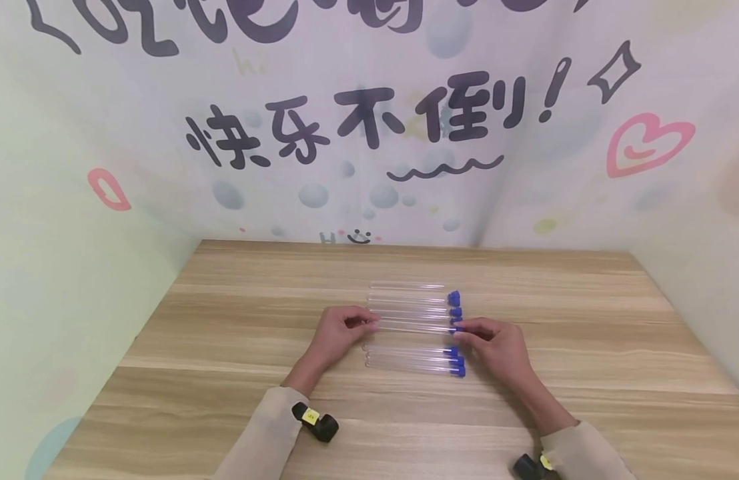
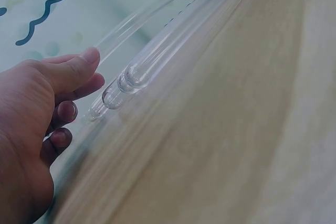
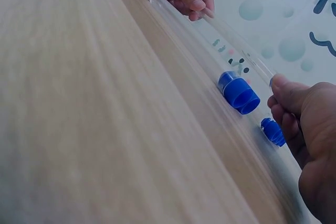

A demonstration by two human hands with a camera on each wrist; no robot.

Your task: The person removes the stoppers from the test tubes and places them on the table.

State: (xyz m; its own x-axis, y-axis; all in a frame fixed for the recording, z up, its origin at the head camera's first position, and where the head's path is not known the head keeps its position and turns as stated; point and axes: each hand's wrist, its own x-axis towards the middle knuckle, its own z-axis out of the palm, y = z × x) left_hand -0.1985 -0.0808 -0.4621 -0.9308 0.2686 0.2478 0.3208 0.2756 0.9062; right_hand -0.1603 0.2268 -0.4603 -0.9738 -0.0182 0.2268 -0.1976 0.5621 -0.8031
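Note:
Both hands hold one clear test tube (image 1: 414,327) level across the middle, above the table. My left hand (image 1: 339,331) pinches its rounded end between thumb and index finger, the other fingers loosely curled. At the other end, my right hand (image 1: 495,347) pinches the tube at its blue cap, which peeks out from the fingers in the left wrist view. Nearer to me lie several capped test tubes (image 1: 408,361) side by side, blue caps (image 3: 241,95) to the right. Beyond the held tube are more capped tubes (image 1: 405,301), partly overlapped by it.
At the back of the row lies a tube (image 1: 405,287) with no blue cap showing on its end. The wood-grain table (image 1: 225,413) meets a printed backdrop (image 1: 345,200) behind, with pale panels at both sides. Dark wrist cameras (image 1: 326,428) sit at the sleeves.

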